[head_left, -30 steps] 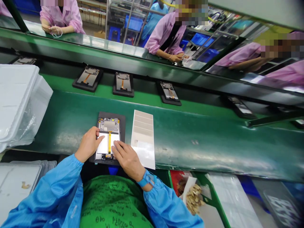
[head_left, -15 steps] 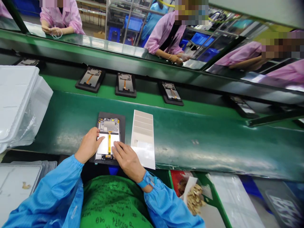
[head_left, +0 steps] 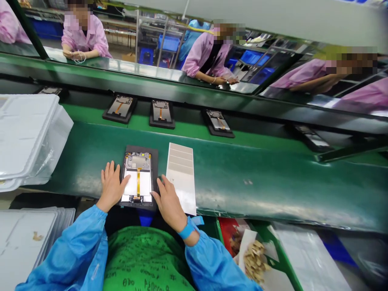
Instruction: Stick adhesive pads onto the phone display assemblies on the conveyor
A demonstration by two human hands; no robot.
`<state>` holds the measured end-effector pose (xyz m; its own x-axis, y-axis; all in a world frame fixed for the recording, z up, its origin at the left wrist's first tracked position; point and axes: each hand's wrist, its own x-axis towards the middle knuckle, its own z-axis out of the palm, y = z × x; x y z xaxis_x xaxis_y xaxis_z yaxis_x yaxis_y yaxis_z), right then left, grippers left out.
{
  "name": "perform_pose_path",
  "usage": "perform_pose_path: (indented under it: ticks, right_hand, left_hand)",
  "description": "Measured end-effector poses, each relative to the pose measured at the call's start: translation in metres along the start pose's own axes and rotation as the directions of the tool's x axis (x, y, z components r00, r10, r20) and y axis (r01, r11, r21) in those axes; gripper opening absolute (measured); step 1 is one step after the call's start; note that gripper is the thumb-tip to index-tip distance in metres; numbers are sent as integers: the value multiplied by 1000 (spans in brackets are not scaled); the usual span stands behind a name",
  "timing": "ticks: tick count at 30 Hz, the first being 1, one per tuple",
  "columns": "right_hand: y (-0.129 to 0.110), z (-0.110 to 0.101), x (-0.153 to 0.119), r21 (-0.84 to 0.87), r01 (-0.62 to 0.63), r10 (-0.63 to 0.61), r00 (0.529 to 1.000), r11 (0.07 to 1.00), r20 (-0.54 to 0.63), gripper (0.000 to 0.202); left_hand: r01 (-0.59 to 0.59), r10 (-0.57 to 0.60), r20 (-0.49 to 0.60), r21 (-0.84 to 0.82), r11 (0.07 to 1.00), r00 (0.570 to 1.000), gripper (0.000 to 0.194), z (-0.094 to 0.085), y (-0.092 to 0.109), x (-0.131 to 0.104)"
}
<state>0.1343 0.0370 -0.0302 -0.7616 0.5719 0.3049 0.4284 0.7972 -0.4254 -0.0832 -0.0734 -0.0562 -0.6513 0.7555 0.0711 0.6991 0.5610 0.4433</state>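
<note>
An opened tablet (head_left: 130,184) with a bare circuit board, pale battery and yellow ribbon cable lies on a dark foam pad (head_left: 154,161) in front of me. My left hand (head_left: 111,184) is at its left side, fingers spread, thumb tip over the battery's left edge. On the other side my right hand (head_left: 170,202) has its fingers apart, the thumb at the tablet's lower right edge. Neither hand grips anything. A sheet of pale stickers (head_left: 181,171) lies just right of the pad, its lower left part behind my right hand.
White plastic trays (head_left: 26,137) are stacked at the left, with more trays (head_left: 27,238) below. Several opened tablets (head_left: 161,112) on dark pads line the green belt (head_left: 188,135) beyond the bench. A green bin (head_left: 280,252) with tan scraps sits lower right. People in pink work opposite.
Both hands have moved apart, off the battery's face and out to the tablet's sides, and their fingers have spread. The view has tilted slightly.
</note>
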Motion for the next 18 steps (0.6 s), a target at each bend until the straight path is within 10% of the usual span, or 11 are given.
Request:
perform_pose_path:
  ticks: [11, 18]
  right_hand:
    - [17, 25, -10, 161, -36, 28, 998, 986, 51, 58]
    - [45, -50, 10, 357, -14, 24, 999, 934, -25, 57]
  left_hand:
    - [49, -73, -67, -308, 950, 995, 57, 1, 11, -12]
    - [208, -110, 177, -798, 566, 978, 64, -32, 72, 17]
